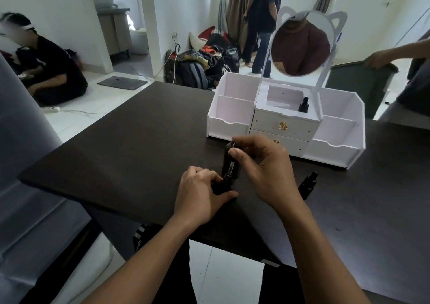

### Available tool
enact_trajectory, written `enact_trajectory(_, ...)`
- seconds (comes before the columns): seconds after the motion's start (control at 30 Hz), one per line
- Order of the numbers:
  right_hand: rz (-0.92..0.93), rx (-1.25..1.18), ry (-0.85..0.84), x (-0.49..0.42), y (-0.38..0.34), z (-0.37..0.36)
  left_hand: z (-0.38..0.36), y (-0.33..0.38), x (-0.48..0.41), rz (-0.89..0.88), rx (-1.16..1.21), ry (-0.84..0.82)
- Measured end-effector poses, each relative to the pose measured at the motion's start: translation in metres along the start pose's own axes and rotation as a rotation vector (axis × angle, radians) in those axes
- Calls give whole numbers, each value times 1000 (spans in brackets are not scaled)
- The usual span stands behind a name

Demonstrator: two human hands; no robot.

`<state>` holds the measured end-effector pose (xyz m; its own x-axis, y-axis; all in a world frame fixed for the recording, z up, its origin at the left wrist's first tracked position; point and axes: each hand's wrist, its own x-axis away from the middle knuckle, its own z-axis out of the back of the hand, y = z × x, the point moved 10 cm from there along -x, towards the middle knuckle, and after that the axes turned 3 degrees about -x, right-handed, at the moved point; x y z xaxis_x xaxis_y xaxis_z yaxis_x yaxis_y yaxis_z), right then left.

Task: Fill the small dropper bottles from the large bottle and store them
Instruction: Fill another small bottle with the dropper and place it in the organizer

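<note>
My left hand (pixel 200 194) grips a small black dropper bottle (pixel 224 182) standing on the dark table (pixel 130 145). My right hand (pixel 260 164) pinches a dropper cap, and its glass pipette (pixel 231 167) points down at the small bottle's neck. Right behind them stands the large dark bottle (pixel 226 157), partly hidden by my fingers. A second small dropper bottle (pixel 308 184) stands to the right of my right wrist. A third dropper bottle (pixel 303 104) sits in the top middle compartment of the white organizer (pixel 335 145).
The organizer has two drawers with gold knobs (pixel 282 125), open side bins and a round mirror (pixel 300 45) on top. Other people sit and stand in the room behind. Another person's hand (pixel 381 58) holds a dark board at the far right.
</note>
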<state>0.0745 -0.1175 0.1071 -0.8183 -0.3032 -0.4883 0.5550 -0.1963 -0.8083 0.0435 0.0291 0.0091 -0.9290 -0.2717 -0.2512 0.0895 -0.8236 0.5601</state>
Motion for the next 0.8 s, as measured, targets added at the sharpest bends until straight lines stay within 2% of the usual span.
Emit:
enact_trajectory(0.1, -51, -55, -7, 1, 2, 0, -3, -1, 0, 0, -14, -17)
enact_trajectory(0.27, 56, 14, 45, -1, -6, 3, 0, -1, 1, 14, 15, 17)
enact_trajectory(0.47, -54, -98, -7, 1, 0, -1, 5, 4, 3, -5, 10, 9)
enact_trajectory(0.6, 19, -20, 36, 0, -2, 3, 6, 6, 3, -2, 17, 8)
enact_trajectory(0.8, -29, -57, 18, -1, 3, 1, 7, 10, 4, -20, 1, -12)
